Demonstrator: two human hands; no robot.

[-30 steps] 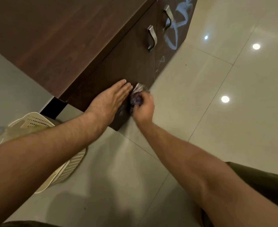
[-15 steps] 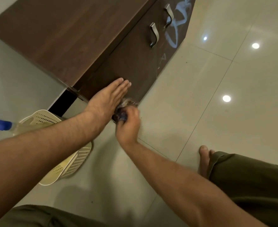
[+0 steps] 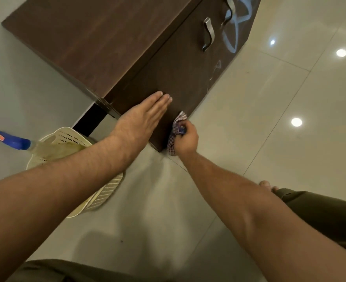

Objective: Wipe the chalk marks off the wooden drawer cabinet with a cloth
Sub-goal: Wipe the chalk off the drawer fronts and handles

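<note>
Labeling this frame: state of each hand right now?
Left hand: open, flat on the cabinet.
Right hand: gripping the cloth.

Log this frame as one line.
step: wipe, lower front corner | left hand: flat on cabinet front | right hand: grips cloth at bottom edge | chalk marks: uncleaned, by handles

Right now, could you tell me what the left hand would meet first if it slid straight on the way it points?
The left hand lies flat on the dark brown wooden cabinet; ahead is bare wood, then probably the faint white chalk scribble, just below the silver handle.
</note>
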